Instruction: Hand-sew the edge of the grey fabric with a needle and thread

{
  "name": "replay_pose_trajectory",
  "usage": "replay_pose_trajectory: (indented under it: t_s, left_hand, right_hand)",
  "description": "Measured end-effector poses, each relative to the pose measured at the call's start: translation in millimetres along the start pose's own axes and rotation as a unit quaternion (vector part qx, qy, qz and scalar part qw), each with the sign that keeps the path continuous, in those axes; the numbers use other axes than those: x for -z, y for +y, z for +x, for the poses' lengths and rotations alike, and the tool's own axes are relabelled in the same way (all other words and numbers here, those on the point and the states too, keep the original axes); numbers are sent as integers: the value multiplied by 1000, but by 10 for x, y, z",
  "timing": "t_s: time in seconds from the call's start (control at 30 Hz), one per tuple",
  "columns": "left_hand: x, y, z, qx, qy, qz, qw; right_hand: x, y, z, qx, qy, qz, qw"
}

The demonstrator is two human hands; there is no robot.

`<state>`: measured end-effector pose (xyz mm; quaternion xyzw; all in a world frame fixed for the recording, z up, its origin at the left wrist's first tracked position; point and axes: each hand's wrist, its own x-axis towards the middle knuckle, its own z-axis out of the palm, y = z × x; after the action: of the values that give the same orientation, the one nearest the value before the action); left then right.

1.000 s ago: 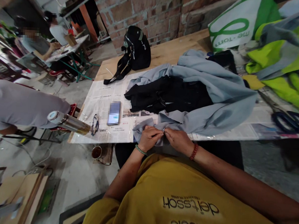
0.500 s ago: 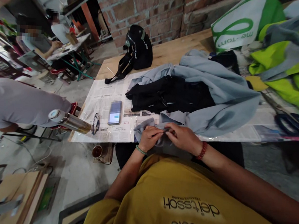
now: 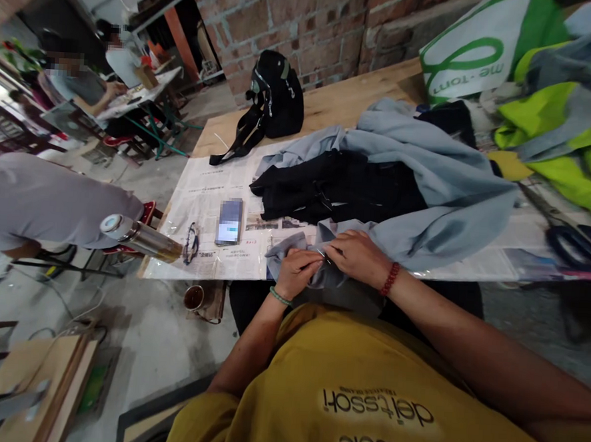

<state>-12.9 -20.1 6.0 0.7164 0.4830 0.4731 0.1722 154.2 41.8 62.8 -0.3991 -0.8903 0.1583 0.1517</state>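
Head view shows left hand (image 3: 297, 269) and right hand (image 3: 356, 255) with fingers pinched together on grey garment (image 3: 427, 189) at the worktop (image 3: 333, 103) edge.

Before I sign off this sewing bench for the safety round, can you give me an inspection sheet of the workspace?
Surface: wooden table with newspaper spread under a clear sheet.
Job's things: grey-blue garment, its near edge pinched by both hands; a thin metal bit shows between them, too small to identify.
Clutter: black cloth, phone, glasses, steel flask, black bag, scissors, hi-vis clothing, tote bag.
Grippers: left hand and right hand closed on the fabric, fingers meeting.
Cables: a thin cord on the floor.
Surroundings: brick wall; people at another table; a person bent over at left.
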Motion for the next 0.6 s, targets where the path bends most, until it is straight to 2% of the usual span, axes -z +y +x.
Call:
replay_pose_trajectory:
  t_s: [0.2,0.43,0.6]
  left_hand:
    - [-7,-18,-8,5,-1,2,1000]
    - [5,15,-22,-11,10,-10,1000]
    - [17,19,-32,-14,19,-2,1000]
  right_hand:
    - [-6,-7,-82,-11,-4,82,997]
    - [-22,-50,-59,-93,-24,140,986]
    - [-48,-28,-49,-69,-85,132,985]
